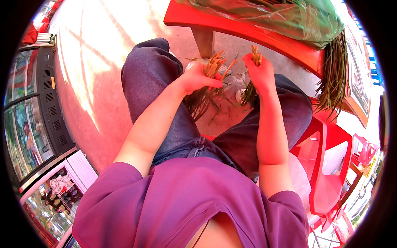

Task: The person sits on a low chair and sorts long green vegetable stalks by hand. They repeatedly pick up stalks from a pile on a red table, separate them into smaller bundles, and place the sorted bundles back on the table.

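Note:
My left hand (200,79) is closed around a bundle of thin plant stems (214,64), with pale cut ends pointing up and dark green leafy ends hanging below, between my knees. To its right, my right hand (260,73) grips a smaller bunch of similar stems (256,55), its orange-brown ends above the fist and its green part below. The two hands are apart. Beyond them, a green plastic bag (297,24) lies on a red table or bench (235,34); long green stalks (335,74) stick out of it and droop over the right end.
Plant scraps and clear plastic (234,82) lie on the floor between my feet. Red plastic chairs (322,173) stand at the right. Glass-fronted refrigerators (51,124) line the left side. A framed board (359,71) stands beyond the bench's right end.

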### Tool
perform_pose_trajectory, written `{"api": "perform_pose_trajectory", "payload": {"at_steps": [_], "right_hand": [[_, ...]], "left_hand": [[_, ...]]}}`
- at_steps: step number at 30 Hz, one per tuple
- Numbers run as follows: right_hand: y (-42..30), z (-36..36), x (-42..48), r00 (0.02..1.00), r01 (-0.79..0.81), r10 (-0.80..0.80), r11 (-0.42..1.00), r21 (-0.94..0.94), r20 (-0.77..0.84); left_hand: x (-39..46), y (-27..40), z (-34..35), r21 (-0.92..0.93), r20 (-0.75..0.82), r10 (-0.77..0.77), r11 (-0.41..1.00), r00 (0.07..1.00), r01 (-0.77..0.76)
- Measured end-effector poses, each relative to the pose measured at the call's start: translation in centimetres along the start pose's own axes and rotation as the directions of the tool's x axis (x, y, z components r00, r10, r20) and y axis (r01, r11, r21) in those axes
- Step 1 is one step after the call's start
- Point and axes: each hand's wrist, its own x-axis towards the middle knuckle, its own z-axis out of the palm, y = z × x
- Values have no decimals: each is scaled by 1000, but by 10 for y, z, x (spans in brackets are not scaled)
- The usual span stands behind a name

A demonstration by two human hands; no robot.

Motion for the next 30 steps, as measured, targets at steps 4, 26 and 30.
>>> {"api": "perform_pose_trajectory", "payload": {"at_steps": [4,26,30], "right_hand": [[-11,-2,-4,996,-85,85,993,82,6],[-21,4,-19,967,-4,-66,961,275,245],[-25,4,-22,956,-35,-75,931,363,284]], "left_hand": [[-2,0,-2,-101,22,29,995,999,-27],[-9,1,-2,-275,199,76,961,977,-18],[-11,2,-2,-281,230,86,959,969,-18]]}}
